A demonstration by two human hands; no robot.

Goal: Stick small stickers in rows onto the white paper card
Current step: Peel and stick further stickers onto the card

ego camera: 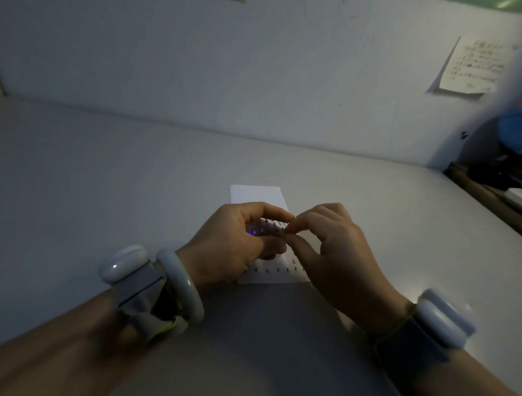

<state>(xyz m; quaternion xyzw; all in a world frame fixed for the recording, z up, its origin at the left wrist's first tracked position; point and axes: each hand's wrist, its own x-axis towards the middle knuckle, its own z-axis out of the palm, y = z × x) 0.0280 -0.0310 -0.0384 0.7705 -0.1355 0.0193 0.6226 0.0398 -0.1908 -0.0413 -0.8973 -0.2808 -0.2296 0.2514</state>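
A pale worktop (pixel 106 192) stretches under dim light, meeting a white wall (pixel 258 64) that carries a handwritten note (pixel 474 67) far up and to the right of the fingers. The white paper card (pixel 257 194) lies flat on the worktop directly beneath both hands, its far end showing bare beyond the fingers and its near end bearing a row of small dark stickers (pixel 278 269) below them, with one reddish sticker just above that row. The left hand (pixel 231 241), wearing a pale bangle (pixel 181 284) and a white wrist device (pixel 124 264), grips a small sticker sheet (pixel 264 227) dotted with dark stickers, fingers curled around it. The right hand (pixel 335 247) pinches thumb and forefinger together at the sheet's right edge; whether a sticker sits between them is too small to tell.
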